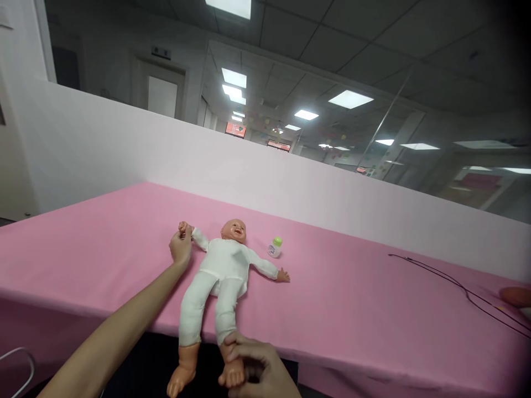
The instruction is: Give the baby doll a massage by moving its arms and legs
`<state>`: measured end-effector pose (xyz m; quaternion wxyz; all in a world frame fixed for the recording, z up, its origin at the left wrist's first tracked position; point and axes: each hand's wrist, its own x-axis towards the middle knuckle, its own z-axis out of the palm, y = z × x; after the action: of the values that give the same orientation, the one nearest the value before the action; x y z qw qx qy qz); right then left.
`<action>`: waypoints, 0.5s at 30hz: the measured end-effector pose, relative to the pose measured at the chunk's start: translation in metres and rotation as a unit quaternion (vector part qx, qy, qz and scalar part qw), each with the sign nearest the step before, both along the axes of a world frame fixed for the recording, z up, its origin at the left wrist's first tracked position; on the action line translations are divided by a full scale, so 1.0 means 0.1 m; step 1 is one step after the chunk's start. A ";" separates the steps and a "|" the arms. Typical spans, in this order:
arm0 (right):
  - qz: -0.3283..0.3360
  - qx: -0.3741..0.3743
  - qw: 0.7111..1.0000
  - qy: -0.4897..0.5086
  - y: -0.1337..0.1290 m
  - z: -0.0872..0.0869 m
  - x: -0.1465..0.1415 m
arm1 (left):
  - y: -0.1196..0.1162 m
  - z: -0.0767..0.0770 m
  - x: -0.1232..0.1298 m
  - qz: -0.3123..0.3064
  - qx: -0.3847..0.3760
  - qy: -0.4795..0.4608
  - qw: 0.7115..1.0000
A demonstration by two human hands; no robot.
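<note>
A baby doll (pixel 224 260) in a white cloth suit lies on its back on a pink-covered table (pixel 332 298), its head toward the wall and its feet hanging over the front edge. My left hand (pixel 181 246) pinches the doll's small hand at the left, with that arm stretched outward. Around the doll's ankle on the right, the fingers of my right hand (pixel 261 362) are closed. The doll's other arm lies out to the right with its fingers spread. Near its head stands a small clear bottle with a green cap (pixel 275 247).
Thin black cables (pixel 448 279) run across the right of the table toward a brownish rounded object (pixel 515 297) at the edge of view. A low white wall (pixel 265 171) with glass above borders the back. A white cable (pixel 27 365) hangs at lower left.
</note>
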<state>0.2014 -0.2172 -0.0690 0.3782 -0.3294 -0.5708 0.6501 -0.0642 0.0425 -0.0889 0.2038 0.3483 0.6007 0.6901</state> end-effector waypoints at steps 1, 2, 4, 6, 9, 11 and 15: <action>0.011 -0.002 1.000 -0.011 -0.04 0.01 0.02 | 0.00 0.00 -0.01 -0.001 0.009 -0.001 1.000; -0.002 0.004 1.000 -0.007 -0.04 0.02 0.03 | -0.01 0.01 0.00 -0.012 0.038 0.009 0.999; -0.074 0.031 0.996 0.027 0.04 0.06 0.01 | -0.06 0.05 0.06 -0.057 0.115 0.059 0.990; -0.155 0.061 0.985 0.049 0.22 0.10 -0.06 | -0.15 0.08 0.14 -0.128 0.172 0.148 0.965; -0.242 0.074 0.966 0.046 0.57 0.13 -0.25 | -0.27 0.10 0.23 -0.230 0.202 0.295 0.905; -0.280 0.068 0.955 0.067 0.78 0.14 -0.37 | -0.31 0.09 0.25 -0.259 0.204 0.343 0.879; -0.287 0.060 0.953 0.078 0.83 0.16 -0.41 | -0.29 0.09 0.25 -0.229 0.179 0.274 0.917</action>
<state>0.1608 -0.1342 -0.0531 0.6113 -0.4045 -0.4585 0.5025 -0.0391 0.0134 -0.0799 0.1182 0.6826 0.4028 0.5982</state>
